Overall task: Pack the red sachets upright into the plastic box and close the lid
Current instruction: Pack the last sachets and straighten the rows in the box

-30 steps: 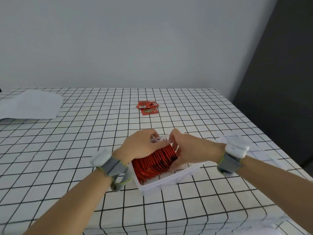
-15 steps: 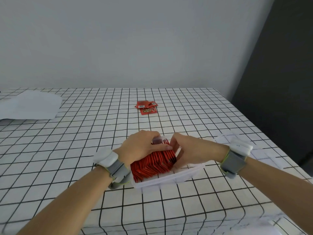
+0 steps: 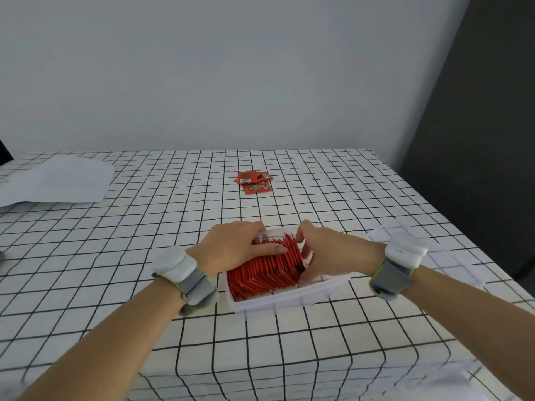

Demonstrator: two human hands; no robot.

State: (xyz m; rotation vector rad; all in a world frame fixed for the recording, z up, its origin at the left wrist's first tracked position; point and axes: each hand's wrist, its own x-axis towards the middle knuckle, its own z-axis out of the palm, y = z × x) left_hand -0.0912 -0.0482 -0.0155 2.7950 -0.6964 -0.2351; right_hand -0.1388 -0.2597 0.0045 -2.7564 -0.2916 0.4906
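A white plastic box (image 3: pixel 289 301) sits on the checked tablecloth near the front edge, holding a row of several red sachets (image 3: pixel 260 273) standing upright and leaning. My left hand (image 3: pixel 231 250) lies flat over the row's far left part, fingers pressing on the sachet tops. My right hand (image 3: pixel 324 253) is at the row's right end, fingers curled down inside the box against the last sachets. A small pile of loose red sachets (image 3: pixel 254 180) lies flat farther back on the table. The clear lid (image 3: pixel 451 256) lies to the right, partly under my right wrist.
White paper sheets (image 3: pixel 55 180) lie at the back left. The table's right edge (image 3: pixel 463 227) drops off beside a dark wall. Both wrists wear grey-and-white bands.
My hands and the box have shifted slightly toward the table's front. My left hand has flattened over the sachets, and my right fingers have dipped deeper at the row's right end.
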